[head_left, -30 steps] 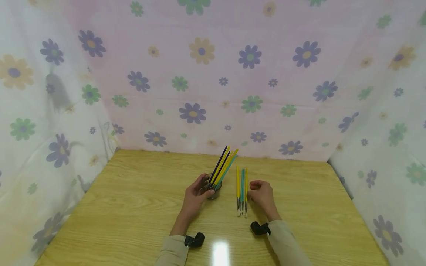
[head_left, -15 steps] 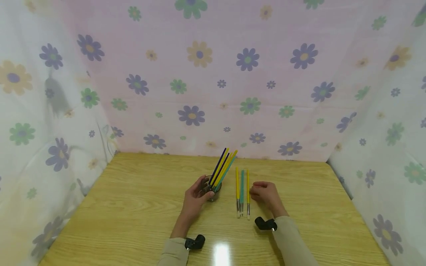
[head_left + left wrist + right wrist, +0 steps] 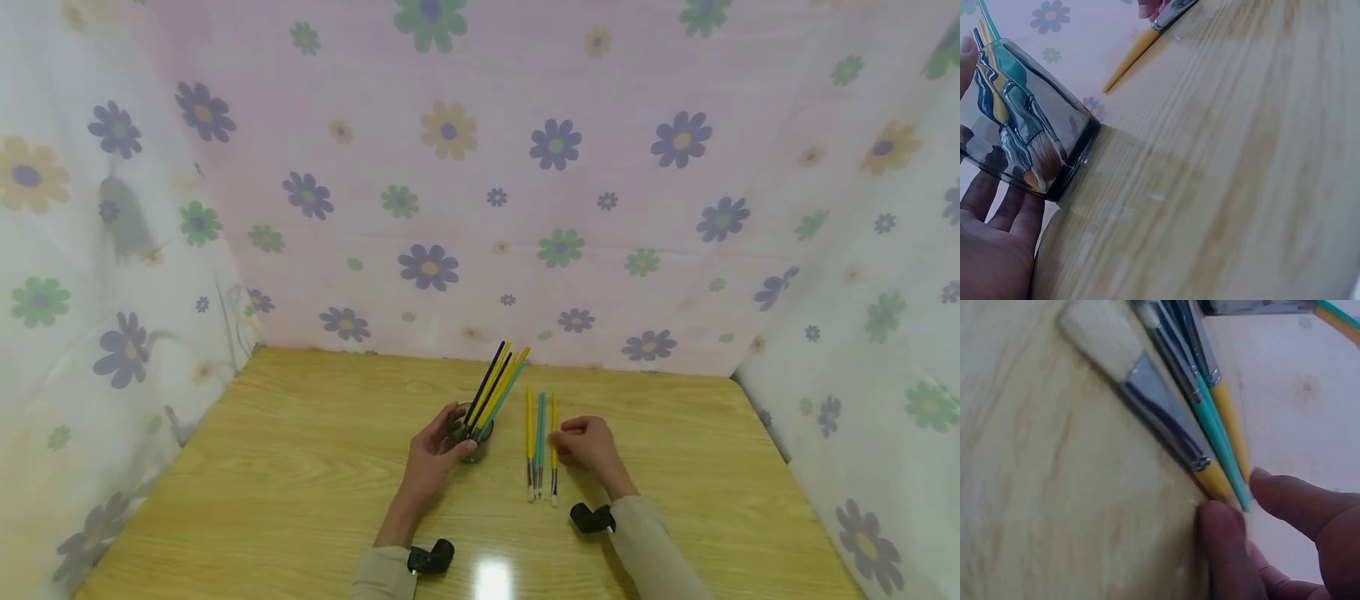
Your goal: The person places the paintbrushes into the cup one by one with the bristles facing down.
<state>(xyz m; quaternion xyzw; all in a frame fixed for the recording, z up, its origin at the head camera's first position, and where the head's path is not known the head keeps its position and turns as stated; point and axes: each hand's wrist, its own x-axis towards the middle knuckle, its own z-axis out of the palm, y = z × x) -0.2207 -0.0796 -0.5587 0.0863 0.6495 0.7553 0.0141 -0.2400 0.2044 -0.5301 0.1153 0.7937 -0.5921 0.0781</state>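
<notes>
My left hand (image 3: 437, 457) grips a clear glass cup (image 3: 480, 450), its fingers around the side. Dark, yellow and teal paintbrushes (image 3: 491, 387) lean out of it to the right, bristles down. In the left wrist view the glass (image 3: 1063, 103) shows several metal ferrules and a brown bristle tip. To its right, several loose paintbrushes lie side by side, bristles toward me: a yellow one (image 3: 530, 425), teal ones (image 3: 541, 429) and another yellow one (image 3: 554, 467). My right hand (image 3: 592, 446) is at this last one, forefinger and thumb on either side of its yellow handle (image 3: 1215, 480).
The brushes and glass stand on a wood-grain table (image 3: 300, 467). A flowered cloth (image 3: 480, 192) rises behind its back edge and along both sides. Black cameras are strapped to both wrists.
The right yellow paintbrush has come apart from the teal ones, to the right. My right hand drew away rightward, then returned to its handle. The left hand keeps its grip on the glass.
</notes>
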